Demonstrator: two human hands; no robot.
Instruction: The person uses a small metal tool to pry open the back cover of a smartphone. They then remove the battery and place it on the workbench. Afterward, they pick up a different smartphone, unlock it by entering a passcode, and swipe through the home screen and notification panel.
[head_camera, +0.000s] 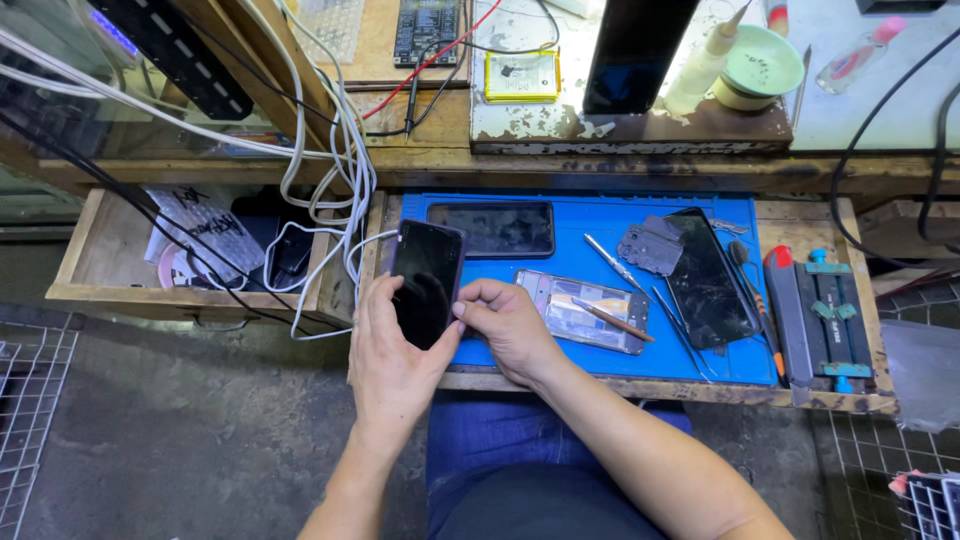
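Two hands grip one dark smartphone (427, 282), held upright over the left end of the blue work mat (580, 212). The left hand (388, 355) is clamped on the phone's lower left edge, thumb along the side; the right hand (510, 325) is closed on the lower right edge, thumb pressing the rim. A white cable (352, 262) meets its upper left corner. The phone is probably light and stiff, with a slick, fragile glass face; hold it by the side rims, not the screen. On the mat lie a second dark phone (492, 229), an opened phone frame (585, 311), a detached black panel (705, 280), tweezers (612, 262) and a screwdriver (752, 285). A wooden drawer (105, 255) stands open to the left, above a concrete floor (180, 440).
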